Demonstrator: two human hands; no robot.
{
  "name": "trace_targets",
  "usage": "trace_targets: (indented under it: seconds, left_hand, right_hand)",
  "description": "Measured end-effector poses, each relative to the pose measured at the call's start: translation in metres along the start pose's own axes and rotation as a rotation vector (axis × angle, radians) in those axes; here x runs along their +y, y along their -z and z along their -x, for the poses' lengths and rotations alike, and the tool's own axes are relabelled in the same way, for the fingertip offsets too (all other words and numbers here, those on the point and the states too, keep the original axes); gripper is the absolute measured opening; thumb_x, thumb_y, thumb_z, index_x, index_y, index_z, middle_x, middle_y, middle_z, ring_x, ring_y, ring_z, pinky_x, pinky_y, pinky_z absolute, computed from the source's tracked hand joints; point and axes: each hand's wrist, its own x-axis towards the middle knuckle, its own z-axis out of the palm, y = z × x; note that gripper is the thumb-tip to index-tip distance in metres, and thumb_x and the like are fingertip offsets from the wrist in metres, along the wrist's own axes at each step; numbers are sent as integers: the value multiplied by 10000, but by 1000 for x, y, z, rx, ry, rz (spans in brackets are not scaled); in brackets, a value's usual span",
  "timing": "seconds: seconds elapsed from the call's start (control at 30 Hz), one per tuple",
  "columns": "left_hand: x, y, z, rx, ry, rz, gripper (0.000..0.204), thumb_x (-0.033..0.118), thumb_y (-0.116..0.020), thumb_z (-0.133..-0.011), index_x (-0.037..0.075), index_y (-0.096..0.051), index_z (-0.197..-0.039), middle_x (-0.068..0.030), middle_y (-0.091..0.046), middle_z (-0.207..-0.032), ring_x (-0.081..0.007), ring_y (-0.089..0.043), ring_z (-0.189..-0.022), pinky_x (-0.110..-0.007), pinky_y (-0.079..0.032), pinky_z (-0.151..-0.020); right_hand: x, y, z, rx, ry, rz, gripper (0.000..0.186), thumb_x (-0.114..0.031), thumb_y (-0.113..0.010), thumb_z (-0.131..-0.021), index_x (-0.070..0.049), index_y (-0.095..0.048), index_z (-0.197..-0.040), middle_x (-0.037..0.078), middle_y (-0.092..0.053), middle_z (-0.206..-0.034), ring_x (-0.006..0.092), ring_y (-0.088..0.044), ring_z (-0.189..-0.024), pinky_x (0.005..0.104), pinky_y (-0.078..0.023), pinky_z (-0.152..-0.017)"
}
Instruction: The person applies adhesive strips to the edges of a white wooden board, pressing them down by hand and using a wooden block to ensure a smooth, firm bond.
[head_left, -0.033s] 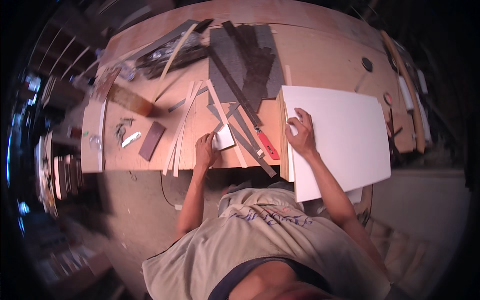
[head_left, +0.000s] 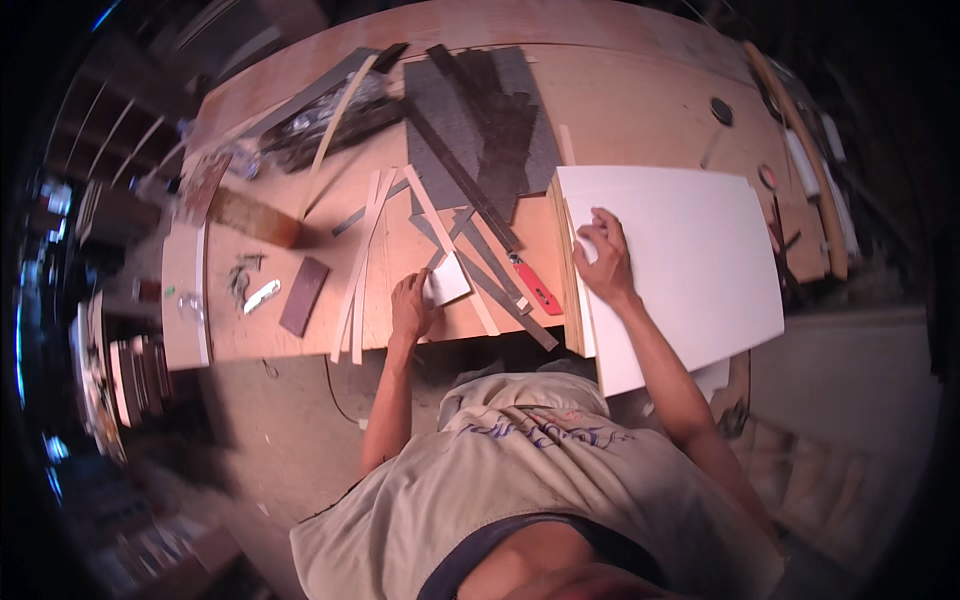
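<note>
My left hand (head_left: pixel 410 305), at the front of the workbench, has its fingers closed at the edge of a small white square piece (head_left: pixel 447 280). That piece lies across several thin wooden strips (head_left: pixel 428 210) and grey edging strips (head_left: pixel 481 250). On a large white panel (head_left: pixel 700 260) rests my right hand (head_left: pixel 608 262), close to the panel's left edge. Its fingers are bent and apart, with white surface showing between thumb and fingers. A red-handled utility knife (head_left: pixel 536 285) lies between the two hands, left of the panel.
Left on the workbench (head_left: pixel 380 325) are a brown block (head_left: pixel 304 296), a white-handled cutter (head_left: pixel 262 296) and a jar of amber liquid (head_left: pixel 255 218). Dark strips (head_left: pixel 500 130) lie over a grey sheet (head_left: pixel 430 150) behind. A round black object (head_left: pixel 721 111) sits at the back right.
The whole view has shifted and turned slightly. Both hands keep their places by the white square piece and on the large panel.
</note>
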Motion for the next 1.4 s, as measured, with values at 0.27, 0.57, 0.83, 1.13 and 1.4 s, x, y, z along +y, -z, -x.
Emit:
trace_targets:
  seconds: [0.27,0.57,0.83,1.13,1.4]
  left_hand:
    - [-21,45,-40,-192,-104,206,711,137,-793,-516,87,-538,-1178,-160,-560,-1070,-350,-546,-987,-404,-463,-860]
    - [170,91,-57,-1284,-703,775,704,97,-801,-652,33,-476,-1273,-75,-553,-1165,-187,-553,-1010,-343,-437,-917]
    - [340,18,-20,-1487,-1385,407,478,217,-761,-719,-11,-586,-1101,-131,-620,-1092,-225,-577,-1041,-339,-433,-927]
    - [520,-185,-87,-422,-1483,62,708,588,-402,-877,107,-334,-1392,-112,-256,-1476,-270,-188,-1381,-529,-129,-1097]
    - [542,-203,-62,-293,-1508,102,591,531,-325,-911,181,-341,-1387,-73,-262,-1475,-265,-194,-1377,-508,-115,-1113]
  right_hand:
    - [-74,10,53,493,-325,-24,376,38,-596,-755,-12,-517,-1119,151,-485,-1200,167,-583,-769,277,-466,-678]
    - [-187,7,153,529,-505,-586,1040,-274,-695,-780,-62,78,-1442,200,-92,-1478,293,-403,-1224,398,-364,-982]
    - [-162,35,195,1417,-861,-481,588,-250,-405,-968,-93,-119,-1458,112,-472,-1127,183,-485,-999,318,-433,-848]
    - [-117,-6,216,1063,-1317,-1025,445,-275,-519,-927,-74,-455,-1319,-44,-501,-729,32,-417,-579,187,-355,-497]
    - [-45,53,249,1192,-1359,-809,506,-388,-388,-934,-44,-428,-1302,43,-582,-964,97,-520,-734,249,-442,-621]
